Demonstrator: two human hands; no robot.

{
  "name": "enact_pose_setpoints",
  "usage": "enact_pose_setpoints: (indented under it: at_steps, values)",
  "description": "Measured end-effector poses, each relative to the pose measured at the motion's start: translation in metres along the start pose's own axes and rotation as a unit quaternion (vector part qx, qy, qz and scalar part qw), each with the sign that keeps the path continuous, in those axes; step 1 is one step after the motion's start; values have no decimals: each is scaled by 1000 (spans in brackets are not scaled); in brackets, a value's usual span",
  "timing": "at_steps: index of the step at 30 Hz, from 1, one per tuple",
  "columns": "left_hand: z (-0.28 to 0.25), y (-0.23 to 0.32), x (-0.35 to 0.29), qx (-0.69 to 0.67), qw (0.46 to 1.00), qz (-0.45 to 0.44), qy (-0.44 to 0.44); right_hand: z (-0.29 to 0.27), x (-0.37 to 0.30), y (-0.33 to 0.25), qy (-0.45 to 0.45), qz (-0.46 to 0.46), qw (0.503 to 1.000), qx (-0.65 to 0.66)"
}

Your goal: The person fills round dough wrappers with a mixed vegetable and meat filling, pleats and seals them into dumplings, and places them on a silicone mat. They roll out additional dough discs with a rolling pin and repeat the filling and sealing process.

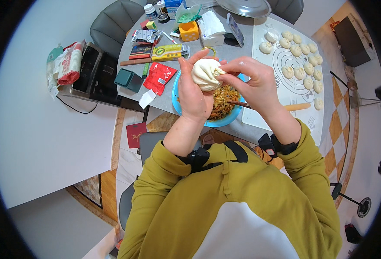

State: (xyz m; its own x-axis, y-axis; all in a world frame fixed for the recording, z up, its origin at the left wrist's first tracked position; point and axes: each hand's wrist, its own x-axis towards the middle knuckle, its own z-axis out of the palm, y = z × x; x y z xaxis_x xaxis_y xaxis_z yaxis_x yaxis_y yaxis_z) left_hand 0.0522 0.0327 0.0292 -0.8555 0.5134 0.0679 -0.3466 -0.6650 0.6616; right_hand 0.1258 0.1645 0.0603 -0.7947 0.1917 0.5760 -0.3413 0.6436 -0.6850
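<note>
On a grey counter, a round blue bowl holds chopped, multicoloured filling and a slim brown utensil. Held over the bowl is 1 soft white bun, its smooth dough gathered into pleats. The left hand cradles it in a curved palm; the right hand pinches its edge between thumb and fingers. Right of the bowl, a white mat carries pleated buns and a wooden rolling pin. Left of the bowl lies a crinkled red packet.
</note>
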Motion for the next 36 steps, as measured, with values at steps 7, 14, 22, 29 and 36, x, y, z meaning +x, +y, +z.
enact_pose_setpoints:
  at_steps: [7,14,22,29,36]
  values:
    - [-5,9,-4,88,988,-130,-15,-25,12,0,-78,-256,952,-150]
    - [-1,26,-1,157,964,-205,-60,-31,23,-4,-104,-263,950,-136]
    - [13,38,-8,36,996,-26,-77,-14,10,-18,14,28,993,111]
    - [0,24,-11,-5,996,-22,-87,-10,2,-21,-16,-120,992,-23]
    - [7,44,-15,101,982,-141,-70,-27,16,-22,-56,-266,952,-140]
